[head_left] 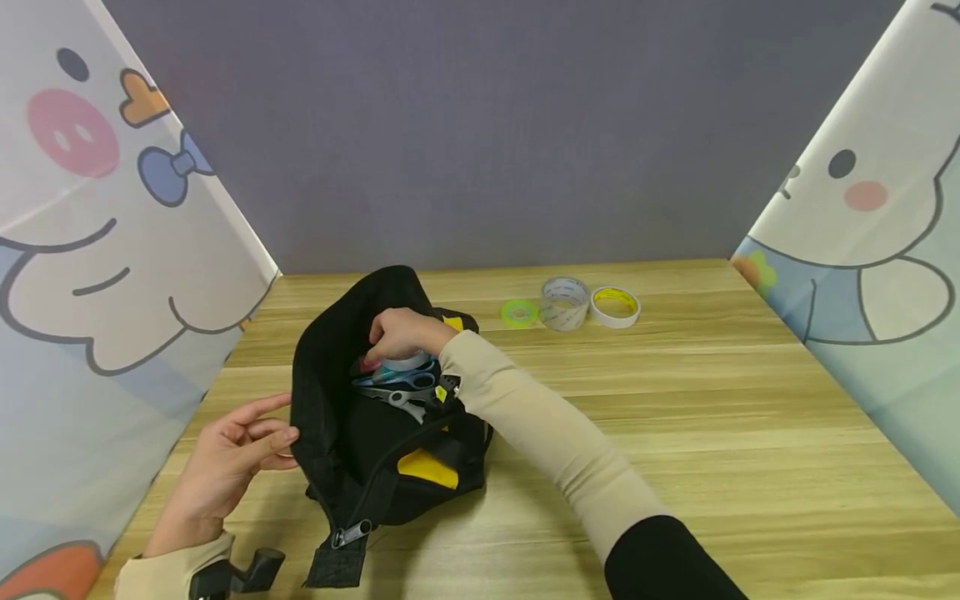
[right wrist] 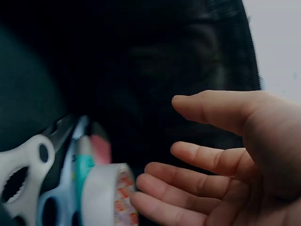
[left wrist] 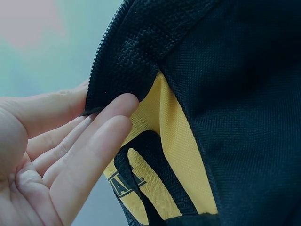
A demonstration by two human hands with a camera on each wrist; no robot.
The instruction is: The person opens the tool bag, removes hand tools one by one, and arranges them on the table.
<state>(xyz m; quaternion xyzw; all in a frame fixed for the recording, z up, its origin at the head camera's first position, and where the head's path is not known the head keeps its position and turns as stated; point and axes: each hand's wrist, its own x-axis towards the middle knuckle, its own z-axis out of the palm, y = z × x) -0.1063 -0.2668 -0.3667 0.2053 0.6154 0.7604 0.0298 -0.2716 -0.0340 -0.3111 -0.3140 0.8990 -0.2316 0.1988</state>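
Note:
A black and yellow zippered tool bag gapes at the left of the table. Its zippered edge is pinched between the thumb and fingers of my left hand. Inside the bag's mouth is my right hand, fingers loosely spread and nothing gripped. Its lower fingertips are right at a white tape roll in the right wrist view. Beside the roll lie grey-handled scissors, blue-handled scissors and a teal item. A pinkish-red item shows behind them.
Behind and right of the bag, a green tape roll, a clear tape roll and a white tape roll with a yellow core stand in a row on the wooden table. A grey panel rises at the back.

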